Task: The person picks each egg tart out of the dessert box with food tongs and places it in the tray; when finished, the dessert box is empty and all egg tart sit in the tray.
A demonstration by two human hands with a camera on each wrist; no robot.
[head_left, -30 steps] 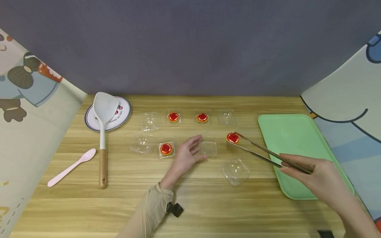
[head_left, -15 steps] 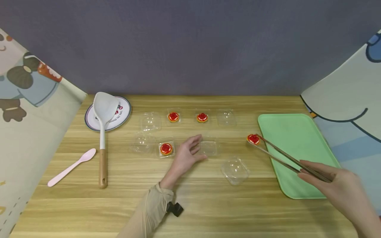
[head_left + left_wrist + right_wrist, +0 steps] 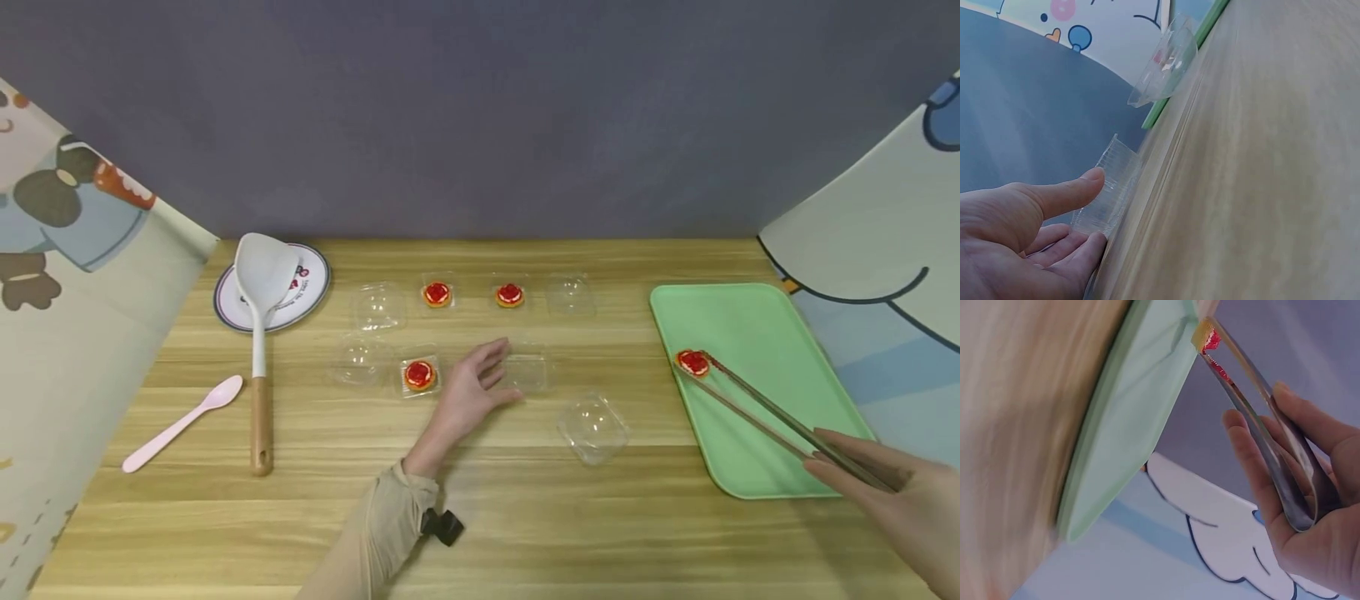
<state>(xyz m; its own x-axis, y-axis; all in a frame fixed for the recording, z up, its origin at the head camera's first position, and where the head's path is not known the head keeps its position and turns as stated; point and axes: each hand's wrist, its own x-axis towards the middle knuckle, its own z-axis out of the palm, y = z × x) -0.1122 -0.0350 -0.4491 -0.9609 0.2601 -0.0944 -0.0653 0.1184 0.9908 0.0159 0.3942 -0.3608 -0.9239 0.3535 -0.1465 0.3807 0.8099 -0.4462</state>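
Observation:
In the right hand (image 3: 900, 492) are metal tongs (image 3: 1285, 456), gripped between thumb and fingers. The tongs' tips pinch a small tart (image 3: 692, 362) with a red top, over the left edge of the green tray (image 3: 765, 333). In the right wrist view, this tart (image 3: 1207, 337) appears tilted at the tips. My left hand (image 3: 468, 392) holds a clear plastic box (image 3: 527, 371) at its left side, thumb below and fingers above. The left wrist view shows the thumb and fingertips at the box's ribbed wall (image 3: 1110, 187). No tart shows inside that box.
Clear boxes with red-topped tarts (image 3: 437, 294) (image 3: 510, 295) (image 3: 419, 375) stand around the left hand. Domed clear lids (image 3: 592, 429) (image 3: 378, 306) lie beside them. At left are a white turner (image 3: 258, 333) on a plate (image 3: 315, 287) and a pink spoon (image 3: 183, 425).
The right hand has carried the tart in the tongs rightward, from beside the boxes to over the tray. The left hand has stayed put at the box.

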